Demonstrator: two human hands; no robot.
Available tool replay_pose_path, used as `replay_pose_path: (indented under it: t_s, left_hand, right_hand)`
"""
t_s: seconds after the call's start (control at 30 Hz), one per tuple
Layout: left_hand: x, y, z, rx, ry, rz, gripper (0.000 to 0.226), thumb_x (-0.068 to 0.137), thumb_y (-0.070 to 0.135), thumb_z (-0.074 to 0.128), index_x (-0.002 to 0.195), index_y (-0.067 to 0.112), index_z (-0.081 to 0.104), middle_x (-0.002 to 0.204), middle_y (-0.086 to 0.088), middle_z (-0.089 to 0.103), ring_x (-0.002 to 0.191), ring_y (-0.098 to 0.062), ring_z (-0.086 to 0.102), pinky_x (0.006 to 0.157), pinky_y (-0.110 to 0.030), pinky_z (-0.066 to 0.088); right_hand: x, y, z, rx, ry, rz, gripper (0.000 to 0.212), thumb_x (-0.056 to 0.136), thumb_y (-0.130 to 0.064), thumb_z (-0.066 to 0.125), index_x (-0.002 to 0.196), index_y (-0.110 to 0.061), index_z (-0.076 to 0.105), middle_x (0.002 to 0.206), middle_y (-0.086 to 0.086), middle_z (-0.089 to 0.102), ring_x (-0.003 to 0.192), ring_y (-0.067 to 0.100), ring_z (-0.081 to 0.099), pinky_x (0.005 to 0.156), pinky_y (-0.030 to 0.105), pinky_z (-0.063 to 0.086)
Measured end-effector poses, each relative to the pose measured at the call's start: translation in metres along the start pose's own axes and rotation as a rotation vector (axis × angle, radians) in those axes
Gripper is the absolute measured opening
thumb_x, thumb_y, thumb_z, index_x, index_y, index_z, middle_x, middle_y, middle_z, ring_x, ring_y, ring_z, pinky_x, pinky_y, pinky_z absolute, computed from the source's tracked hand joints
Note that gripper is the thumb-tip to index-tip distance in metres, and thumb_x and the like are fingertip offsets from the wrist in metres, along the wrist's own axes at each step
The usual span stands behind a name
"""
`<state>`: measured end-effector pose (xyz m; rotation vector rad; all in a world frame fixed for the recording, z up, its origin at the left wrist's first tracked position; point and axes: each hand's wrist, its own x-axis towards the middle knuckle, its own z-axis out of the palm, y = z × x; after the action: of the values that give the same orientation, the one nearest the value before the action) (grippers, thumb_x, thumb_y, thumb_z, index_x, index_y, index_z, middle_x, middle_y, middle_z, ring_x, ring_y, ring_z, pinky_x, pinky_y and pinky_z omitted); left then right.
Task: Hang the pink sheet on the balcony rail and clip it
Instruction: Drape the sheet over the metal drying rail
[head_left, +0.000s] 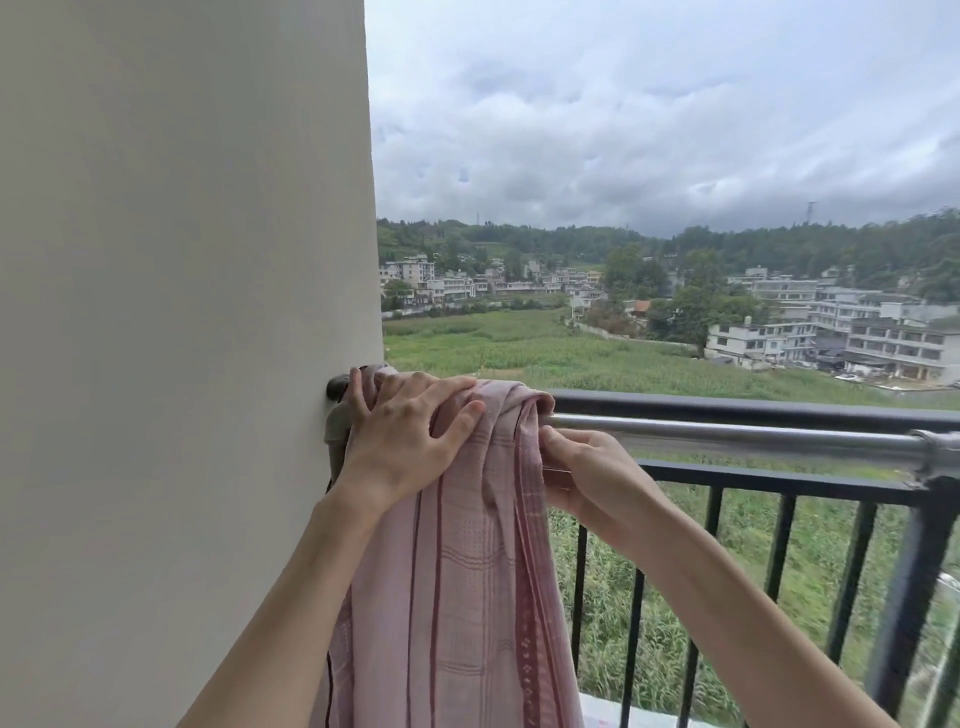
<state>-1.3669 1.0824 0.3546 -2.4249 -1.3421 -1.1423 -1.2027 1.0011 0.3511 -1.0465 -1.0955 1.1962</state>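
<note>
The pink sheet (457, 571), checked with darker red stripes, hangs bunched over the shiny metal rail (727, 434) where it meets the wall. My left hand (410, 431) lies spread on top of the bunched cloth, pressing it onto the rail, fingers apart. My right hand (582, 467) pinches the sheet's right edge just under the rail; a small clear thing seems to sit between its fingers, too faint to name. No clip shows clearly.
A cream wall (182, 312) fills the left side, right against the sheet. A black balcony railing (753, 410) with vertical bars runs behind and below the metal rail. A pipe joint (935, 452) sits on the rail at far right. Fields and buildings lie beyond.
</note>
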Motion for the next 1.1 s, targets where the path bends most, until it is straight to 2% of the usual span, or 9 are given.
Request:
replay_pose_path:
  t_s: [0.1,0.2,0.37,0.5,0.67,0.73,0.9,1.03,1.1]
  left_hand:
    - [-0.001,-0.004,0.0,-0.059,0.013,0.003,0.066,0.074,0.074,0.016,0.123,0.045,0.049,0.125,0.012,0.052,0.13,-0.012,0.032,0.114,-0.045,-0.014]
    - [-0.003,-0.003,-0.002,-0.102,0.009,-0.013,0.056,0.079,0.068,0.025,0.122,0.044,0.05,0.125,0.01,0.053,0.13,-0.013,0.031,0.116,-0.046,-0.003]
    - [-0.004,0.003,-0.006,-0.16,-0.042,-0.075,0.058,0.076,0.068,0.023,0.121,0.043,0.049,0.127,0.007,0.049,0.132,-0.013,0.025,0.115,-0.046,0.0]
    - [-0.005,0.006,-0.006,-0.169,-0.067,-0.101,0.057,0.073,0.07,0.028,0.12,0.044,0.048,0.129,0.008,0.046,0.131,-0.014,0.025,0.114,-0.048,0.005]
    - [-0.006,0.008,-0.004,-0.154,-0.018,-0.101,0.047,0.081,0.066,0.04,0.119,0.042,0.049,0.126,0.007,0.047,0.131,-0.016,0.026,0.113,-0.043,0.002]
    - [-0.006,0.007,-0.004,-0.154,-0.015,-0.102,0.046,0.082,0.065,0.042,0.12,0.041,0.05,0.126,0.006,0.048,0.131,-0.017,0.027,0.113,-0.044,0.004]
    - [-0.007,0.008,-0.003,-0.129,-0.001,-0.087,0.043,0.084,0.061,0.045,0.12,0.04,0.05,0.126,0.006,0.049,0.131,-0.018,0.027,0.113,-0.044,0.0]
    - [-0.007,0.008,0.0,-0.127,0.025,-0.088,0.045,0.082,0.064,0.041,0.119,0.04,0.052,0.124,0.004,0.05,0.13,-0.018,0.03,0.113,-0.044,0.001]
    - [-0.007,0.011,0.003,-0.098,0.035,-0.089,0.043,0.084,0.062,0.04,0.119,0.04,0.052,0.126,0.003,0.05,0.131,-0.019,0.031,0.114,-0.044,-0.005]
  right_hand:
    - [0.0,0.005,0.013,0.107,-0.066,0.068,0.032,0.096,-0.02,0.048,0.103,0.007,0.064,0.082,0.012,0.069,0.062,0.014,0.066,0.053,0.023,0.056]
    - [-0.001,0.005,0.017,0.158,-0.139,0.122,0.039,0.096,-0.026,0.047,0.114,0.006,0.06,0.101,0.019,0.067,0.076,0.021,0.066,0.061,0.028,0.059]
    - [-0.003,0.0,0.016,0.172,-0.266,0.167,0.041,0.097,-0.029,0.042,0.116,0.004,0.057,0.087,0.013,0.067,0.073,0.022,0.065,0.063,0.031,0.055]
    - [-0.002,0.002,0.012,0.16,-0.207,0.133,0.036,0.093,-0.016,0.049,0.117,0.009,0.056,0.091,0.017,0.062,0.076,0.024,0.059,0.066,0.031,0.055]
    - [-0.004,0.004,0.01,0.102,-0.044,0.026,0.012,0.088,-0.009,0.057,0.085,-0.002,0.067,0.075,0.007,0.065,0.06,0.012,0.058,0.056,0.021,0.05]
    - [-0.008,0.001,0.006,0.023,0.009,-0.038,0.017,0.09,-0.011,0.055,0.077,-0.008,0.065,0.065,-0.001,0.065,0.056,0.007,0.057,0.053,0.017,0.047]
    - [-0.024,-0.007,-0.015,-0.056,0.052,-0.141,0.014,0.092,-0.014,0.052,0.09,-0.006,0.062,0.07,-0.005,0.066,0.068,0.007,0.058,0.068,0.022,0.041]
    - [-0.036,-0.004,-0.03,-0.082,0.039,-0.106,0.019,0.095,-0.021,0.048,0.098,-0.005,0.059,0.077,0.003,0.064,0.065,0.013,0.055,0.066,0.027,0.045]
    - [-0.04,-0.002,-0.035,-0.158,0.07,-0.089,0.019,0.095,-0.022,0.048,0.096,-0.007,0.059,0.074,0.002,0.063,0.062,0.012,0.054,0.066,0.028,0.045]
